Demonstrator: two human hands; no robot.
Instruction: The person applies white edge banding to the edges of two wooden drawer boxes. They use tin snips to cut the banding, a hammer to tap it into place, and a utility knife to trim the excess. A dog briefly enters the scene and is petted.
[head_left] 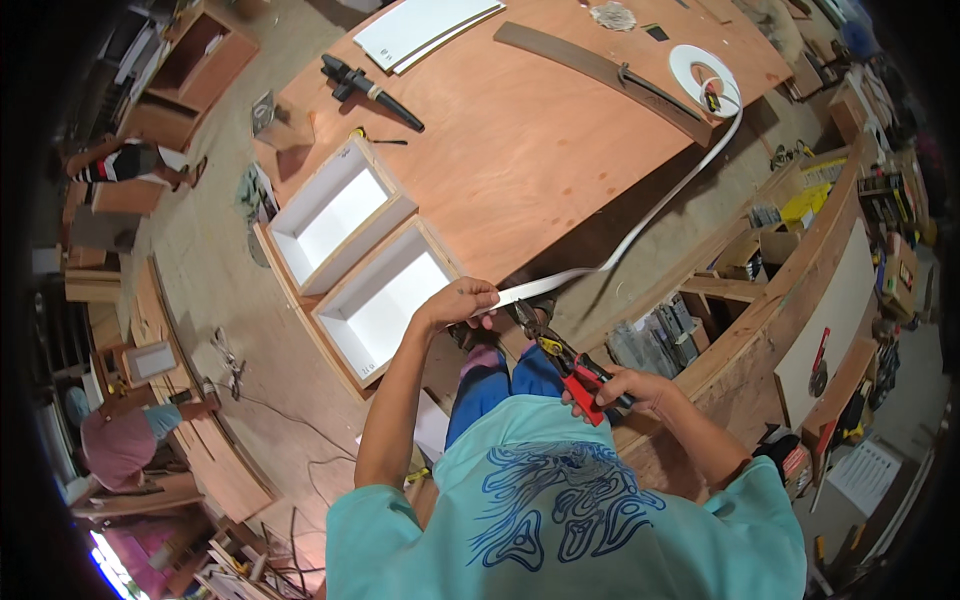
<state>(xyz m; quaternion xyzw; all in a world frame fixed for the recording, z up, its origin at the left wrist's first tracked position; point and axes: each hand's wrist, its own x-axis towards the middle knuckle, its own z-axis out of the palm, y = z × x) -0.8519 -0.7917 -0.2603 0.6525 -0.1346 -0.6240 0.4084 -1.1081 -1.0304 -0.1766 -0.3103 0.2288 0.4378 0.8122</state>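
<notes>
Between the fingers of my left hand is the end of a white edge-banding strip. That strip trails up and to the right to a white roll lying at the table's right end. My right hand is closed around the red and black handles of a pair of tin snips. The snips point up and left, their jaws close beside the strip near my left fingers. Whether the blades touch the strip I cannot tell. Left of my left hand are two open wooden drawer boxes with white insides, a nearer one and a farther one.
Ahead stands a wooden-topped table bearing a black power tool, white panels and a long brown board. To the right, a wooden bench has compartments of hardware. A cable crosses the floor; other people are at left.
</notes>
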